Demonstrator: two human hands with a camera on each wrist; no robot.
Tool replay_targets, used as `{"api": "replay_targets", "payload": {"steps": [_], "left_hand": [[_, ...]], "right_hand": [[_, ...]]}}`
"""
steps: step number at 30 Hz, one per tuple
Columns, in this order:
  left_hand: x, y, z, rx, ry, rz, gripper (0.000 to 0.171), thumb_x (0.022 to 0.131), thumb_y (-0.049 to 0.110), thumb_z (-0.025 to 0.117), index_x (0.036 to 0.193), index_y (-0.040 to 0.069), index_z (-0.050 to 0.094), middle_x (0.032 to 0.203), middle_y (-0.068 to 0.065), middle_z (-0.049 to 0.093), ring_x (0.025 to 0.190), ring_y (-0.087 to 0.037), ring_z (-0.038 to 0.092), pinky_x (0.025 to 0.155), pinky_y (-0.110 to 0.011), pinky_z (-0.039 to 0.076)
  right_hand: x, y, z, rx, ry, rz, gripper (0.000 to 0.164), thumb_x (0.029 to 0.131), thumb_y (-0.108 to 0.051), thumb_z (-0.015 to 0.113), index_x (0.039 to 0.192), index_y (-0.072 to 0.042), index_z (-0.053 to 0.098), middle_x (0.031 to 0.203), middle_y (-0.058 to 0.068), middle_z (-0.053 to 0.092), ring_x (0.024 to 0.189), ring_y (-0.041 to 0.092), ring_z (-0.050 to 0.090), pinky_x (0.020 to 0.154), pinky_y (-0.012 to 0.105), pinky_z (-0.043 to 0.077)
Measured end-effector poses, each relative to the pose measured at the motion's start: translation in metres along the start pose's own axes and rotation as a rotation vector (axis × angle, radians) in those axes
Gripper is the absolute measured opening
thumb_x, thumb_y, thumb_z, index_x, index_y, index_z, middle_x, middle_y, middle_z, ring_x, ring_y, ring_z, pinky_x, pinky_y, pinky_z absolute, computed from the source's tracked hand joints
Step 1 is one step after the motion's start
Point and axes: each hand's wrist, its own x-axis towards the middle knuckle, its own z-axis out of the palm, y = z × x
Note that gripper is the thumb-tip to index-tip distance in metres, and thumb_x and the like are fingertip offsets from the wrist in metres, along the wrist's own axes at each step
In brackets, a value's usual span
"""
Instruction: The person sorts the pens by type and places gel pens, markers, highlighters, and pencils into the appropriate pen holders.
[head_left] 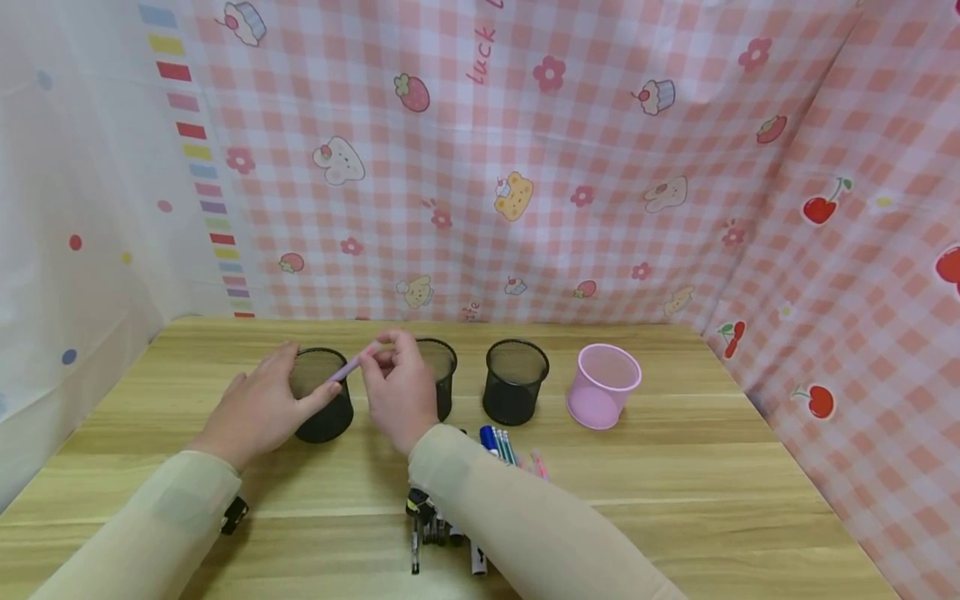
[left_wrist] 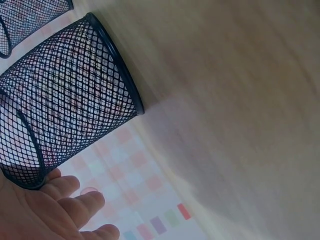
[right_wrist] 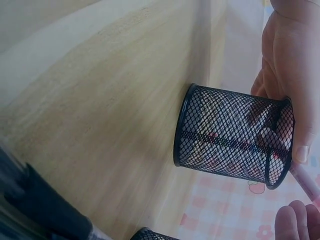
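Observation:
My left hand (head_left: 262,404) holds the leftmost black mesh pen holder (head_left: 324,421) by its rim, thumb on the near side and fingers on the far side. In the left wrist view, fingers (left_wrist: 82,207) show past the holder's rim. My right hand (head_left: 405,387) pinches a slim lilac pen (head_left: 347,369) with a pinkish end. The pen slants over the rim of that holder, its lower end by the left thumb. In the right wrist view, the pen (right_wrist: 305,182) crosses the rim beside the left thumb; where its tip ends is unclear.
Right of it stand two more black mesh holders (head_left: 444,392) (head_left: 512,400) and a pink one (head_left: 600,404). Several pens and markers (head_left: 498,446) lie on the wooden table (head_left: 675,500), partly hidden under the right forearm. Patterned cloth (head_left: 465,167) hangs behind.

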Motion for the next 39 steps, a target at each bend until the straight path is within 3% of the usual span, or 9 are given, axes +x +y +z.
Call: {"api": "replay_targets", "payload": {"steps": [30,39], "left_hand": [[-0.001,0.0,0.0,-0.008,-0.006,0.002,0.116,0.097,0.083,0.041,0.165,-0.008,0.016,0.168,-0.036,0.022,0.154,-0.056,0.026,0.115,-0.083,0.017],[0.001,0.0,0.001,-0.008,-0.012,-0.017,0.119,0.095,0.086,0.037,0.166,-0.006,0.014,0.17,-0.034,0.019,0.156,-0.054,0.022,0.118,-0.082,0.013]], "right_hand": [[-0.004,0.002,-0.002,-0.053,-0.047,-0.002,0.017,0.105,-0.021,0.066,0.121,-0.015,0.071,0.103,0.001,0.078,0.087,0.004,0.066,0.076,0.022,0.056],[-0.008,-0.007,-0.023,-0.077,-0.081,-0.03,0.021,0.106,-0.023,0.065,0.124,-0.013,0.069,0.105,0.0,0.076,0.088,0.005,0.066,0.077,0.023,0.056]]}}
